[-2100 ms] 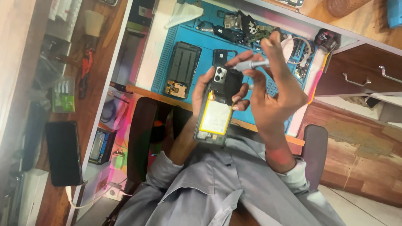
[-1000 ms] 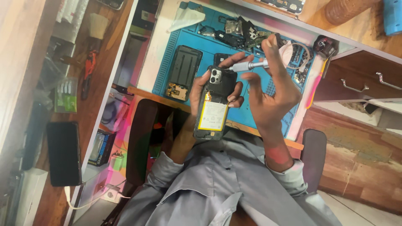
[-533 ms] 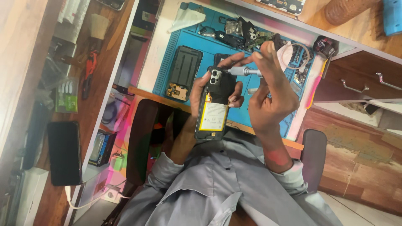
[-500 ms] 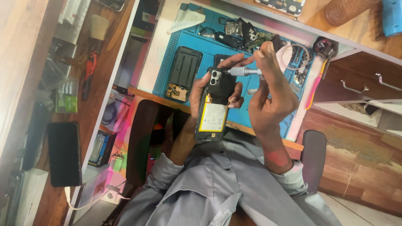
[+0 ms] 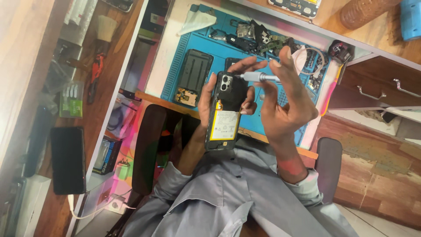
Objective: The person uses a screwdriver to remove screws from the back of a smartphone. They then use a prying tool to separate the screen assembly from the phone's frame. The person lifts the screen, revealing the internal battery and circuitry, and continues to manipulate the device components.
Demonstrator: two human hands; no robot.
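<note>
My left hand (image 5: pixel 205 100) grips an opened black phone (image 5: pixel 225 115) upright over my lap; its back cover is off and a yellow-and-white battery shows. My right hand (image 5: pixel 284 107) pinches a slim silver screwdriver (image 5: pixel 259 77) between thumb and fingers. The tool lies sideways, and its tip touches the phone's upper part next to the camera lenses. Both hands hover just in front of the blue work mat (image 5: pixel 206 44).
On the mat lie a dark phone housing (image 5: pixel 192 77), a heap of small phone parts (image 5: pixel 259 37) and a white coiled cable (image 5: pixel 307 59). A black phone (image 5: pixel 67 159) charges at the left, near red pliers (image 5: pixel 94 78). Wooden drawers (image 5: pixel 377 90) stand at the right.
My right hand has turned the screwdriver from pointing up over the mat to lying sideways, and its tip has come onto the phone near the camera. The left hand still holds the phone.
</note>
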